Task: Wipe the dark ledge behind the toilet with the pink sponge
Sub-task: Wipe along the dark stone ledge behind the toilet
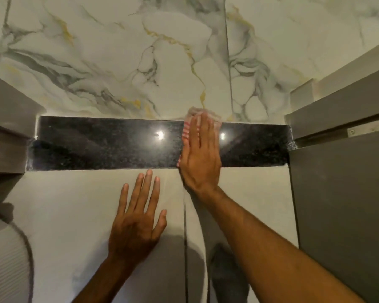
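The dark speckled ledge (96, 147) runs left to right across the middle of the view, glossy with two light reflections. My right hand (200, 154) lies flat on it, right of centre, fingers together and pointing at the wall. It presses down the pink sponge (187, 129), which looks pink-and-white striped; only its left edge and far end peek out from under the palm and fingers. My left hand (138, 217) rests flat with fingers spread on the pale tiled face below the ledge. It holds nothing.
A marble-patterned wall (123, 62) rises behind the ledge. Grey partition panels (337, 193) close in the right side, and a grey boxed panel (7, 136) the left. A white ribbed object (4, 259) sits at the lower left. A vertical tile joint (185, 248) runs below the ledge.
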`<act>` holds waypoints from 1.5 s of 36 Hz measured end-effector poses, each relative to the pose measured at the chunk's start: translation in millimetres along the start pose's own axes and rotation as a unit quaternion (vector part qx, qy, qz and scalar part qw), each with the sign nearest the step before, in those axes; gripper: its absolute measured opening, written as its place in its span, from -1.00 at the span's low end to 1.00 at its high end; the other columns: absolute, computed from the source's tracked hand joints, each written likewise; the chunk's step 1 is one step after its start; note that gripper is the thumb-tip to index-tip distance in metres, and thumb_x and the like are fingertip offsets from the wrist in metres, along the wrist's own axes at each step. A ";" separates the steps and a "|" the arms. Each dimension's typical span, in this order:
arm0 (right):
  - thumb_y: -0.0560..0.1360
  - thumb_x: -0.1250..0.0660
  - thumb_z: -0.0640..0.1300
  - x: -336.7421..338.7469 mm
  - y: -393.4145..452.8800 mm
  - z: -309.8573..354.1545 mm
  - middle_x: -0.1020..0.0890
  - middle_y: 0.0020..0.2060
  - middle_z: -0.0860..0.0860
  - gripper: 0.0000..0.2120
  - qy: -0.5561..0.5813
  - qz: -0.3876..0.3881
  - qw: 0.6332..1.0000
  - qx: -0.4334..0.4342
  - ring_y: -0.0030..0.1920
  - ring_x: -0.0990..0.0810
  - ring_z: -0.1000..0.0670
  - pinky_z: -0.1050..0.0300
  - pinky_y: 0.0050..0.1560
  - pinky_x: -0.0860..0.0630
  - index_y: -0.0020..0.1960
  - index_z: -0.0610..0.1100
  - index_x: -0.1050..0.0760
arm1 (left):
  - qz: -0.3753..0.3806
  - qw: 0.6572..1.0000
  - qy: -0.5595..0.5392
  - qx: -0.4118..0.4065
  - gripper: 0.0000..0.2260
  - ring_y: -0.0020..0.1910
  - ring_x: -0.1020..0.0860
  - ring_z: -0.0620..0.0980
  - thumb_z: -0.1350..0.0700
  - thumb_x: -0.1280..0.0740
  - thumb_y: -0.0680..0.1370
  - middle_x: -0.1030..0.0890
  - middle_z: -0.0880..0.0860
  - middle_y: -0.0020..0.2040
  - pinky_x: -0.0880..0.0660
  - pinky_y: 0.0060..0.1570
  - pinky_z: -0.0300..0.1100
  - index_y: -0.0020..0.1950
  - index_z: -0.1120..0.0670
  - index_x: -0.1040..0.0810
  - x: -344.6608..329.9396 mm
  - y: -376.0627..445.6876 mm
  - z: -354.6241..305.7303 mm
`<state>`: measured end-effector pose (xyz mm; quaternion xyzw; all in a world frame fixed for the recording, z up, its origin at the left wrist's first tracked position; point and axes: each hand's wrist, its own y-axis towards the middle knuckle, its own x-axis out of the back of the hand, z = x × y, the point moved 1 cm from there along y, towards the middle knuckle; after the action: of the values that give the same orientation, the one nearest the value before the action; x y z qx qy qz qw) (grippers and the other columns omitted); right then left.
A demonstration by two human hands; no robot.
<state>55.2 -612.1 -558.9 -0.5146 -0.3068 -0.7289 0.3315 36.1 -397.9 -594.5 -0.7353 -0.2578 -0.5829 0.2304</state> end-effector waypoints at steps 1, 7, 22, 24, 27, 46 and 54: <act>0.79 -0.13 -0.08 -1.5 -8.2 -1.5 -0.12 0.79 -0.16 -0.38 0.007 0.019 0.999 0.038 0.80 -0.07 -0.17 -0.18 0.80 -0.11 0.79 -0.14 -0.02 | 0.002 1.000 -0.004 -0.003 -0.32 0.75 -0.16 0.29 -0.11 -0.15 0.70 -0.18 0.27 0.76 0.13 0.77 0.22 0.75 0.20 -0.19 -0.7 5.3 -5.7; 0.80 -0.02 0.07 22.2 -87.0 -65.1 0.02 0.81 0.05 -0.36 -0.009 0.061 0.998 0.001 0.82 0.05 -0.02 -0.05 0.83 -0.04 0.80 0.08 0.17 | -0.011 0.999 -0.034 -0.037 -0.33 0.77 -0.11 0.24 -0.10 -0.16 0.71 -0.15 0.23 0.78 0.03 0.76 0.26 0.77 0.16 -0.15 -2.6 31.7 -39.2; 0.67 -0.04 -0.08 29.6 -34.8 -76.5 -0.09 0.79 -0.17 -0.28 -0.048 0.030 0.998 -0.026 0.80 -0.06 -0.22 -0.21 0.78 -0.16 0.79 -0.14 0.06 | -0.014 0.999 -0.006 -0.043 -0.30 0.78 -0.08 0.20 -0.18 -0.07 0.73 -0.06 0.19 0.80 0.00 0.75 0.26 0.79 0.14 -0.07 -14.0 45.5 -55.2; 0.70 -0.07 -0.03 33.4 -45.3 -91.3 -0.13 0.78 -0.16 -0.30 -0.046 0.025 0.996 -0.067 0.79 -0.10 -0.23 -0.19 0.76 -0.19 0.79 -0.13 0.05 | -0.015 0.999 -0.001 -0.045 -0.29 0.78 -0.08 0.21 -0.16 -0.10 0.71 -0.07 0.20 0.80 -0.01 0.75 0.26 0.78 0.15 -0.07 -12.6 45.8 -55.4; 0.75 -0.21 -0.02 34.9 -22.9 -118.4 0.00 0.80 -0.13 -0.24 -0.068 0.044 0.985 -0.151 0.81 0.03 -0.21 -0.14 0.81 -0.09 0.81 -0.13 0.10 | -0.015 0.999 0.010 -0.049 -0.30 0.78 -0.07 0.22 -0.14 -0.09 0.71 -0.06 0.21 0.80 -0.04 0.74 0.28 0.78 0.16 -0.06 -11.2 45.7 -55.1; 0.82 -0.09 0.03 43.2 -7.6 -141.9 0.01 0.80 -0.15 -0.34 -0.080 0.013 0.967 -0.241 0.81 0.04 -0.20 -0.17 0.81 -0.10 0.80 -0.16 0.08 | -0.021 0.998 -0.002 -0.054 -0.32 0.77 -0.12 0.26 -0.15 -0.09 0.72 -0.12 0.25 0.78 -0.05 0.73 0.29 0.77 0.19 -0.13 -7.6 47.3 -55.9; 0.79 -0.04 -0.08 27.4 1.6 -108.3 0.06 0.81 -0.13 -0.34 -0.065 0.024 0.992 -0.105 0.82 0.08 -0.16 -0.13 0.83 0.00 0.81 -0.14 0.13 | -0.031 0.998 0.009 -0.049 -0.32 0.78 -0.08 0.23 -0.17 -0.05 0.74 -0.11 0.23 0.79 0.04 0.76 0.22 0.78 0.16 -0.10 -12.3 47.3 -55.2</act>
<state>-9.5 -703.0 -563.1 -0.5999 -0.2366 -0.7141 0.2724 23.7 -470.5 -596.6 -0.7323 -0.2494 -0.6082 0.1780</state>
